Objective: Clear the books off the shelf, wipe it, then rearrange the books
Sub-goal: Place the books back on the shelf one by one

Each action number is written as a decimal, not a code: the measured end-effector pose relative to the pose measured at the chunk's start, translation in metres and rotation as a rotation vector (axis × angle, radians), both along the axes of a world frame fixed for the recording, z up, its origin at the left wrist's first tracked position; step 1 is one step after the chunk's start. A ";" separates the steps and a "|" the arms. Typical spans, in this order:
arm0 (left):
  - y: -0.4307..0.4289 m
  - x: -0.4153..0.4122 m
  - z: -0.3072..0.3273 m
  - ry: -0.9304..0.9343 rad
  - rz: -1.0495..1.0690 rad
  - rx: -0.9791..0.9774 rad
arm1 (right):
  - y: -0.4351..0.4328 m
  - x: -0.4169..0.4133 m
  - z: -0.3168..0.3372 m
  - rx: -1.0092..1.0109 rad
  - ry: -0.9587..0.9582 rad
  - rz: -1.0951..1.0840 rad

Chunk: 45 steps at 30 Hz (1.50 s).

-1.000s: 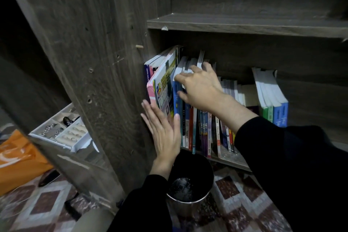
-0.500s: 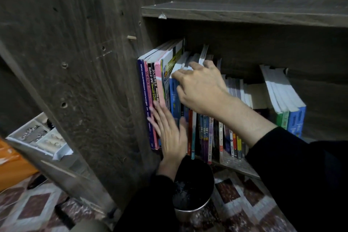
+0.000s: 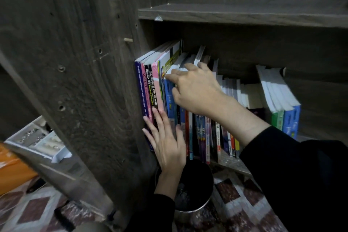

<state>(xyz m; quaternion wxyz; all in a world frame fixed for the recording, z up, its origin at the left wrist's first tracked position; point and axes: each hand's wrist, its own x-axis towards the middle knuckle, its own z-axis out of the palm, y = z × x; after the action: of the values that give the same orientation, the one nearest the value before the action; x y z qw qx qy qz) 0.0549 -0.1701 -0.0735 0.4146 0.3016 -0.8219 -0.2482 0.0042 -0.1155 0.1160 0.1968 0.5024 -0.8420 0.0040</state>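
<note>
A: Right hand (image 3: 195, 90): what is it doing?

B: Its fingers are hooked over the top edges of the books (image 3: 150, 90) at the left end of the row, so it has hold of a bunch of them. The left hand (image 3: 165, 137) lies flat, fingers straight, pressed against the lower spines.

A: Which step is this, then?

B: Clearing, I'd say, and early. The row stands nearly full on the shelf (image 3: 228, 163), with green and blue volumes (image 3: 286, 120) leaning at the right end.

A: And next?

B: Probably tip the gripped bunch outward while the flat hand steadies it, then lift it clear of the side panel (image 3: 84, 81). Mind the black bin (image 3: 195, 192) on the floor just below the shelf's edge.
</note>
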 end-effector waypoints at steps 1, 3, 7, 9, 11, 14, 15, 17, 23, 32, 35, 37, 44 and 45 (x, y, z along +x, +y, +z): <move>0.001 0.004 0.006 0.006 -0.019 -0.001 | 0.003 -0.002 0.000 -0.071 -0.090 0.046; 0.000 0.011 0.019 0.038 -0.052 0.007 | 0.013 -0.006 0.000 -0.319 -0.349 0.137; -0.001 0.022 0.063 0.204 -0.090 -0.036 | 0.043 -0.018 -0.013 -0.590 -0.626 0.159; 0.000 0.024 0.090 0.289 -0.131 -0.099 | 0.052 -0.021 -0.024 -0.555 -0.713 0.134; 0.002 0.024 0.112 0.308 -0.169 -0.177 | 0.056 -0.022 -0.034 -0.510 -0.763 0.126; 0.004 0.022 0.134 0.225 -0.307 -0.232 | 0.060 -0.022 -0.040 -0.501 -0.772 0.149; 0.006 0.022 0.139 0.173 -0.363 -0.230 | 0.062 -0.023 -0.039 -0.516 -0.782 0.159; 0.008 0.021 0.145 0.076 -0.427 -0.217 | 0.066 -0.023 -0.040 -0.521 -0.794 0.164; 0.011 0.014 0.148 -0.071 -0.427 -0.287 | 0.075 -0.030 -0.043 -0.400 -0.546 0.105; 0.020 0.017 0.147 -0.020 -0.399 -0.181 | 0.073 -0.031 -0.042 -0.342 -0.513 0.125; 0.026 0.020 0.145 0.005 -0.395 -0.157 | 0.074 -0.032 -0.040 -0.299 -0.528 0.124; 0.028 0.024 0.143 0.023 -0.392 -0.156 | 0.075 -0.033 -0.035 -0.243 -0.533 0.112; 0.043 0.057 0.123 0.114 -0.368 -0.228 | 0.077 -0.023 -0.020 -0.157 -0.576 0.083; 0.042 0.059 0.123 0.127 -0.368 -0.240 | 0.078 -0.022 -0.020 -0.158 -0.585 0.083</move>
<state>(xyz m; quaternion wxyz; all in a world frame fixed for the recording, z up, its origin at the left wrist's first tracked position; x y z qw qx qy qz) 0.1141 -0.1282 0.0494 0.4463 0.0785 -0.8589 -0.2386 -0.0180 -0.0380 0.0962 -0.0157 0.4970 -0.8388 0.2218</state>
